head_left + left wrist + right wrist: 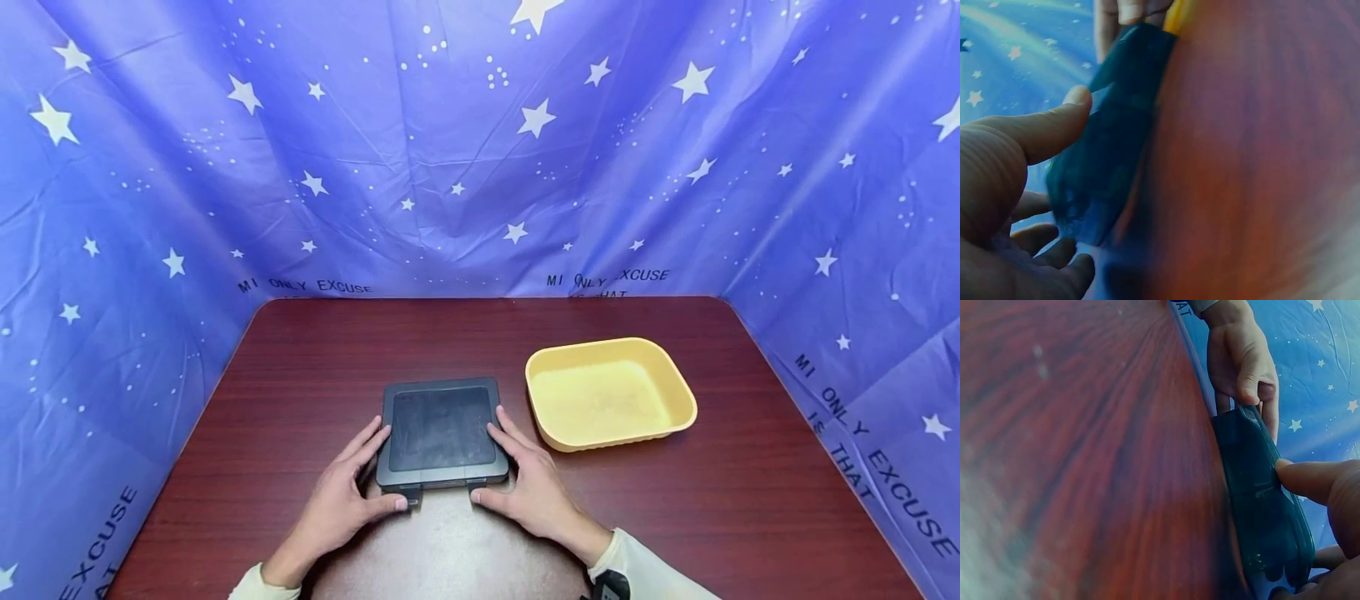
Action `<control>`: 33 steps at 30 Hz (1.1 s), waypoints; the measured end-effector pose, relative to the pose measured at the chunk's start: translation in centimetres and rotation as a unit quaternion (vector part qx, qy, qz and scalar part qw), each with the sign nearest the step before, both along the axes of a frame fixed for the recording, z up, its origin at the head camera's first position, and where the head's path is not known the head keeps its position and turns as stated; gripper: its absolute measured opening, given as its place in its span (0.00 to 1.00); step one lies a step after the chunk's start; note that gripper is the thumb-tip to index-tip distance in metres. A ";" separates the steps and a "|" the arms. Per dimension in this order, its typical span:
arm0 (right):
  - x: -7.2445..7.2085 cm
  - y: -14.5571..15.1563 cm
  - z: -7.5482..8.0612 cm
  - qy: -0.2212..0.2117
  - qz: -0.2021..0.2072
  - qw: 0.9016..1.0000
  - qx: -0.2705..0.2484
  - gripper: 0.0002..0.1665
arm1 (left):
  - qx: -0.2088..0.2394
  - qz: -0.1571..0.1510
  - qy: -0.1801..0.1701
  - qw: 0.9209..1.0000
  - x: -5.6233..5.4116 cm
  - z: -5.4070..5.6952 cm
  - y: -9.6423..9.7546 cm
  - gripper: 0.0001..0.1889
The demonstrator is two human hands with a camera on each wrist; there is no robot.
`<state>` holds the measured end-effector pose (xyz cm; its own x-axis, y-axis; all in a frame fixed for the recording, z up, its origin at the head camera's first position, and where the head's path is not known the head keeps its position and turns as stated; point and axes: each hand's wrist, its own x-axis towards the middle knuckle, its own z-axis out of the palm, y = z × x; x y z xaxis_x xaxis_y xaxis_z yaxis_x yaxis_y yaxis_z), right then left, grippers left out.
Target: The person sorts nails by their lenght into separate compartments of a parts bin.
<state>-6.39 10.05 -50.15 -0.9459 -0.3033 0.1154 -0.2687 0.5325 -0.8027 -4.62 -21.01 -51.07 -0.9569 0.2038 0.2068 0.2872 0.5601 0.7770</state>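
A flat black plastic case (442, 429) with a recessed lid panel lies on the table, its lid down. Two latches jut from its front edge, a left latch (412, 493) and a right one by the other thumb. My left hand (339, 497) holds the left side, fingers along the edge and thumb at the left latch. On the opposite side my right hand (538, 492) grips the case the same way, its thumb at the right latch. Both wrist views show the case front (1254, 487) between the hands.
A yellow plastic tub (611, 396) stands to the right of the case, behind my right hand. The dark red wooden table (315, 350) has a rounded back edge. Blue star-printed cloth (450, 125) hangs around its back and sides.
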 end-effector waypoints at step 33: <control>0.8 0.0 -0.8 0.125 -0.044 0.989 0.069 0.60 | -0.132 0.083 0.061 0.986 1.3 0.0 2.7 0.54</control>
<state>-5.62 10.07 -50.96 -0.9167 -0.2500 0.3117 -0.3968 0.6624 -0.6355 -3.35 -18.28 -51.10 -0.9532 0.1091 0.2820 0.2565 0.7858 0.5628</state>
